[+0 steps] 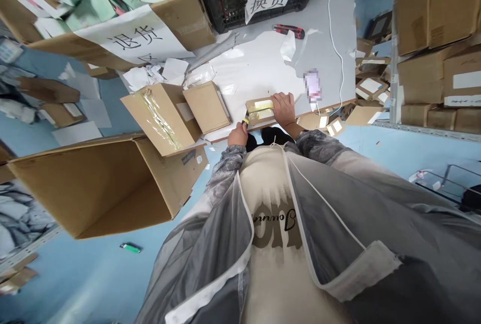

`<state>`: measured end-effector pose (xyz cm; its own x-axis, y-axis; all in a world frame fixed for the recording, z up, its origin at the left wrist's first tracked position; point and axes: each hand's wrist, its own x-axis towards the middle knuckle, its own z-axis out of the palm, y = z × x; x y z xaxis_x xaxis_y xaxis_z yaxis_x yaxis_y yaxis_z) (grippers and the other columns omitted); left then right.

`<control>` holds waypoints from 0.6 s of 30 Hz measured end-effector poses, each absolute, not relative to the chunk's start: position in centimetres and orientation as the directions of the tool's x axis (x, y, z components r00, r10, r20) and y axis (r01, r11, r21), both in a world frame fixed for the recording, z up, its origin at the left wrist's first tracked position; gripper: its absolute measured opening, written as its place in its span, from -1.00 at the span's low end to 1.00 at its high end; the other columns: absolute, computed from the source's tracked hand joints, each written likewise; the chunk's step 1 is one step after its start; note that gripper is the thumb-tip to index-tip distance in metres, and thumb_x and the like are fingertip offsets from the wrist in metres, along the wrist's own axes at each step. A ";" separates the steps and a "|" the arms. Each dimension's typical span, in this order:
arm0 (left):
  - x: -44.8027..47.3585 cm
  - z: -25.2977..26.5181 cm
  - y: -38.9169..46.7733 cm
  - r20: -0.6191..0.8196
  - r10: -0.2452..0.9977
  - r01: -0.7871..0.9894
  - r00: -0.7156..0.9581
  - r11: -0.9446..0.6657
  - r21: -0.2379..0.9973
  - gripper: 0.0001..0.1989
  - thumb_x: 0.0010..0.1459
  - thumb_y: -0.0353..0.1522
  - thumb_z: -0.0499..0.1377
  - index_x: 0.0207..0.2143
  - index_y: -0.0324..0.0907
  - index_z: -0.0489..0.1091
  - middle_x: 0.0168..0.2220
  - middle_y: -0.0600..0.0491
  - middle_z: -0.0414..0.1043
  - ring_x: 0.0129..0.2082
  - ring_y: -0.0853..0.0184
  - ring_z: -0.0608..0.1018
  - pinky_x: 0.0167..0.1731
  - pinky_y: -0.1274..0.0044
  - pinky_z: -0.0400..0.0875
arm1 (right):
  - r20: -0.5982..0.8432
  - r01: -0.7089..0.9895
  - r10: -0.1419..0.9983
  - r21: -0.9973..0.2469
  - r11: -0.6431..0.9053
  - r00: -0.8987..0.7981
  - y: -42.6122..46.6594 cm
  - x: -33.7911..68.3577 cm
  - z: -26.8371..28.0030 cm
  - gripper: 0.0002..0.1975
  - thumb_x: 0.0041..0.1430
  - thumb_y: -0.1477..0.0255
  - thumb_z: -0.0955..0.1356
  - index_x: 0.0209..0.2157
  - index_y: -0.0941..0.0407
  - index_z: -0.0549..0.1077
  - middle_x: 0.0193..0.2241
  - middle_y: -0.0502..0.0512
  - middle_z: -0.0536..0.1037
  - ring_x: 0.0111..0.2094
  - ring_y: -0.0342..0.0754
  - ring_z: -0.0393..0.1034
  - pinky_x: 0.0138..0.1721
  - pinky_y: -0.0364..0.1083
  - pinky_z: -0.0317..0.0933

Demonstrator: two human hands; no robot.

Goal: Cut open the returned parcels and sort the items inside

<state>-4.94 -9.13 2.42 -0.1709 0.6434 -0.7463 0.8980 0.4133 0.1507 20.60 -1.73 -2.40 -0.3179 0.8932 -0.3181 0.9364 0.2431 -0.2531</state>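
A small cardboard box with shiny yellowish tape along it lies at the near edge of the white table. My right hand is closed over the right end of the box. At its left end, my left hand is wrapped round a yellow-and-black utility knife, which is close against the box. Whether the blade touches the tape is too small to tell. Left of my hands, a flat brown carton rests beside a larger taped carton.
A red-and-black cutter and a phone with a white cable lie on the table. A black crate and a filled carton stand at the back. An open-mouthed large box is at left; stacked cartons stand at right.
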 end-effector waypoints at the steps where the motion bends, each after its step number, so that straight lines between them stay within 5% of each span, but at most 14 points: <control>1: -4.9 2.7 -9.4 -0.740 0.649 0.911 -0.177 0.393 0.127 -0.52 0.85 -0.09 -0.02 0.34 -0.18 0.55 0.09 -0.40 0.82 0.11 -0.15 0.86 -0.03 0.33 0.57 | -0.306 0.935 0.899 -0.263 0.238 -0.315 -1.5 20.4 -2.6 -0.33 0.85 0.21 0.11 0.67 0.17 0.47 0.55 0.45 0.56 0.62 0.49 0.38 0.73 0.66 0.08; 6: -4.0 3.3 -10.2 -0.703 0.671 0.928 -0.237 0.371 0.040 -0.51 0.84 -0.08 -0.02 0.35 -0.21 0.53 0.03 -0.41 0.81 0.08 -0.13 0.87 -0.04 0.35 0.58 | -0.237 0.933 0.929 -0.292 0.212 -0.285 0.5 19.2 -3.9 -0.24 0.86 0.23 -0.02 0.47 0.14 0.68 0.22 0.37 0.71 0.35 0.44 0.58 0.58 0.60 0.31; 11: -2.9 3.6 -10.6 -0.699 0.665 0.918 -0.263 0.396 0.031 -0.54 0.84 -0.12 -0.03 0.30 -0.22 0.53 0.03 -0.44 0.80 0.07 -0.16 0.88 -0.04 0.33 0.58 | -0.304 0.920 0.896 -0.322 0.222 -0.322 2.6 18.6 -3.5 -0.32 0.88 0.19 0.09 0.15 0.19 0.78 -0.01 0.42 0.76 0.21 0.40 0.59 0.45 0.41 0.40; 18: -4.4 3.7 -9.8 -0.678 0.692 0.890 -0.248 0.439 0.123 -0.54 0.77 0.02 0.11 0.30 -0.12 0.54 -0.10 -0.29 0.80 -0.06 -0.09 0.87 -0.09 0.33 0.60 | -0.394 0.896 0.842 -0.392 0.207 -0.368 5.4 18.5 -1.4 -0.32 0.89 0.15 0.13 0.15 0.24 0.78 0.11 0.49 0.78 0.28 0.41 0.53 0.45 0.29 0.27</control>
